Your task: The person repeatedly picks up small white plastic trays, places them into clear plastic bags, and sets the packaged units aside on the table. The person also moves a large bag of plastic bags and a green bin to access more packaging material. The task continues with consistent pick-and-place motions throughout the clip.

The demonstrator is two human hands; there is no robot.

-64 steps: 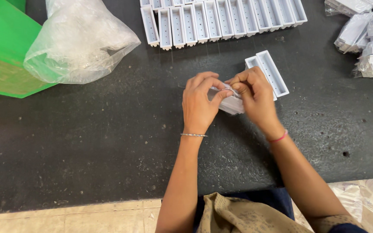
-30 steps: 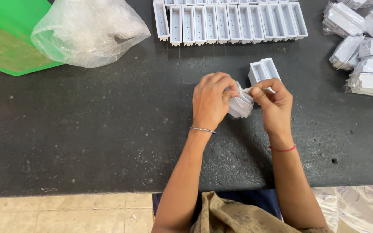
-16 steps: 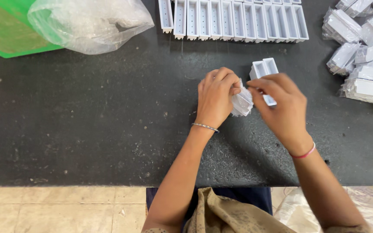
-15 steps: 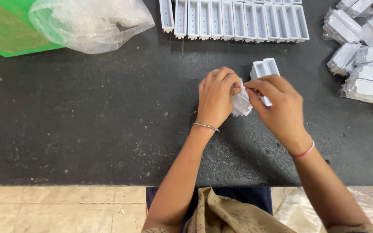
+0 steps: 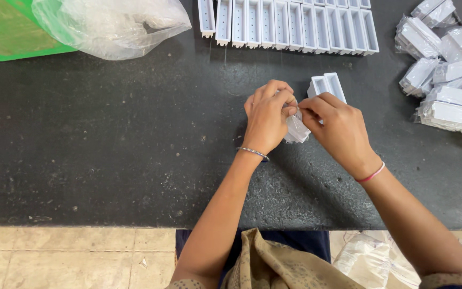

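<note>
The left hand [image 5: 267,118] and the right hand [image 5: 338,128] are meeting in the middle, over a dark table [image 5: 108,150], and they are both pinching the same small thing. It is a little white part in a clear plastic wrap [image 5: 297,128], and it is sitting right between the two hands, just above the table top. The left hand is curling its fingers tight around the top of the wrap, and a thin silver bangle [image 5: 252,153] is showing on that wrist. Far off to the left of the left hand, up at the back, a green box [image 5: 12,32] is lying with a big clear plastic bag [image 5: 108,24] resting beside it and partly on it. Straight up past both hands, a long row of white open trays [image 5: 290,24] is lying side by side. Just behind the right hand, two more white trays [image 5: 327,85] are peeking out, and the fingers are hiding their near ends. The right hand is closing its thumb and fingers on the right edge of the wrap, and a red thread band [image 5: 371,174] is sitting on that wrist. Well off to the right of the right hand, a pile of wrapped white parts [image 5: 445,80] is lying in a heap.
</note>
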